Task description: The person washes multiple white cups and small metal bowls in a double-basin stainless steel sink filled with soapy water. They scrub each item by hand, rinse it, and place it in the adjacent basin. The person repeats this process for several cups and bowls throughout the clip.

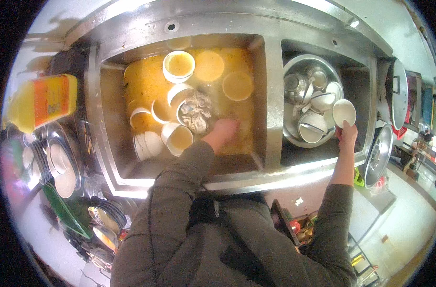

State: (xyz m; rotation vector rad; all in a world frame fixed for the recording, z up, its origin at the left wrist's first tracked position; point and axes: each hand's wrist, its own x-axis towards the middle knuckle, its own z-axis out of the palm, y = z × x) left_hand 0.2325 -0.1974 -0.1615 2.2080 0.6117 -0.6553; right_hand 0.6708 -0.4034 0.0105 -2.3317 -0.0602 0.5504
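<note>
My right hand (347,134) pinches the rim of a small white bowl (344,112) and holds it over the right edge of a large round metal basin (288,125). Inside that basin lie white bowls (310,134), spoons (308,93) and metal containers (294,83). My left hand (223,133) dips into the cloudy yellow-orange water of the left sink (263,110); its fingers are under the surface and hard to make out. Just left of it sits a crumpled greyish cloth (196,112). Several white bowls (179,66) float, stand or lie tilted around the cloth.
The basin stands in the right sink (356,79), beyond a metal divider (274,95). A yellow jug (46,103) and stacked dishes (62,167) are at the left. Metal lids or pans (378,155) lean at the right. The sink's front edge (132,187) runs before me.
</note>
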